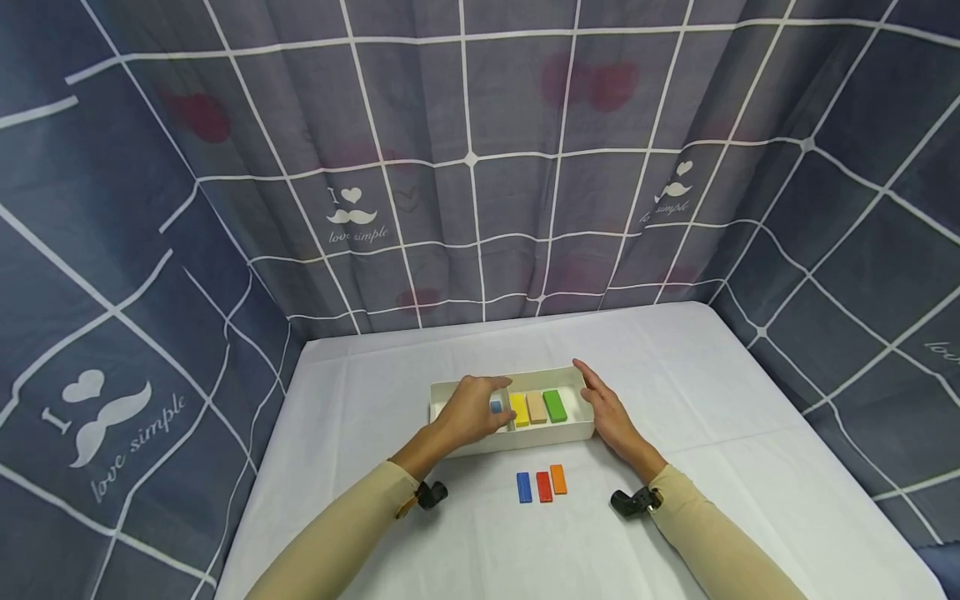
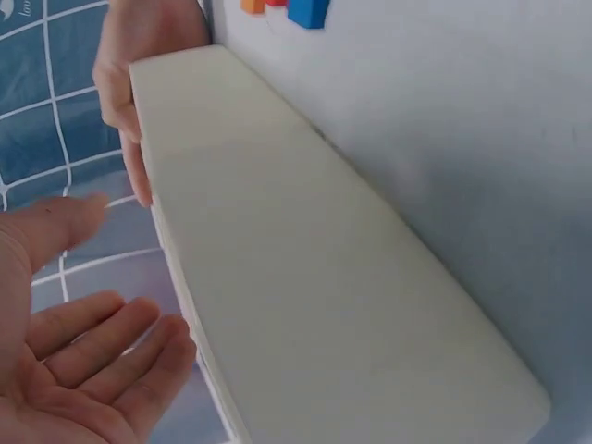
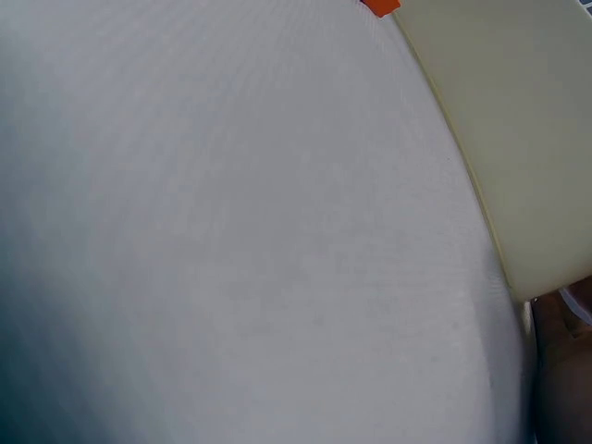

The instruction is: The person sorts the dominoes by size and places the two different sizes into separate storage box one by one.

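Observation:
A long white box with a divider stands on the table. Its right compartment holds a yellow block, a beige block and a green block. My left hand is over the left compartment near the divider, thumb and fingers spread apart. Part of a blue piece shows below it; the rest of that compartment is largely hidden. In the left wrist view, nothing appears between the thumb and fingers. My right hand holds the box's right end, fingers reaching round toward its far corner.
On the white tablecloth, in front of the box, lie a blue block, a red block and an orange block. A dark gridded curtain surrounds the table's back and sides.

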A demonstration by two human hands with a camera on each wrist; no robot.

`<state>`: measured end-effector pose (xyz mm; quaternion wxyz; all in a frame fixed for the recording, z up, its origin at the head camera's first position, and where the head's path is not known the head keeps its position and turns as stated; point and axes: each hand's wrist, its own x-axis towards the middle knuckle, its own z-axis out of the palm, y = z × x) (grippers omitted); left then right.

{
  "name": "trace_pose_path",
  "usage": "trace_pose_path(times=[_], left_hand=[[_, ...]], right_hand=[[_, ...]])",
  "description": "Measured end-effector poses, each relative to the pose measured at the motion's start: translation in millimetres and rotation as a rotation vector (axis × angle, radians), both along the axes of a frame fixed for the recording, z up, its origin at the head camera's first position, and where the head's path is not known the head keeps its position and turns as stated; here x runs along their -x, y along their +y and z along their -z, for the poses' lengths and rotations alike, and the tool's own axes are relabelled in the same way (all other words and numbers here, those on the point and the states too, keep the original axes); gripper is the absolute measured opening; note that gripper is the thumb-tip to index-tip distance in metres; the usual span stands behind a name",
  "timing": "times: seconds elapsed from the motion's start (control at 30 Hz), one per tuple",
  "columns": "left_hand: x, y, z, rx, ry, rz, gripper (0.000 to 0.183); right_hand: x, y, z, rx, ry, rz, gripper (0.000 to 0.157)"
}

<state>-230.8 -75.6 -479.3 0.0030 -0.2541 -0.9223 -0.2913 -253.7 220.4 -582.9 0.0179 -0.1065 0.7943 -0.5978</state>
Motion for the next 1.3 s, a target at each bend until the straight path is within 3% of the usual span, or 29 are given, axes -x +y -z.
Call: trace_pose_path(times=[0.2,0.3,0.53,0.97,1.3], left_hand=[[-11.3,-2,-0.1,-0.139,-0.042,0.018,0.061],[-16.8,-4,-0.3,-0.165,-0.051,0.019,0.062],[-29.8,-8,2.2,-0.177,-0.085,0.023,0.066],[-50.1,-10,-0.7,-0.164,-0.046,0.093,0.063],[-61.1,-10,9.1,-0.169,-0.04,0.144,0.06]], right_hand=[[0.9,0,1.3,0.002,-0.005,0.005,0.058],[1.0,1,1.7,0.003,-0.005,0.004,0.058],[-0.2,1,1.6,-0.003,-0.006,0.008,0.058],[0.6,1,2.8,-0.027,-0.001,0.017,0.059],[0.2,0,-4.1,-0.026,-0.001,0.009,0.059]])
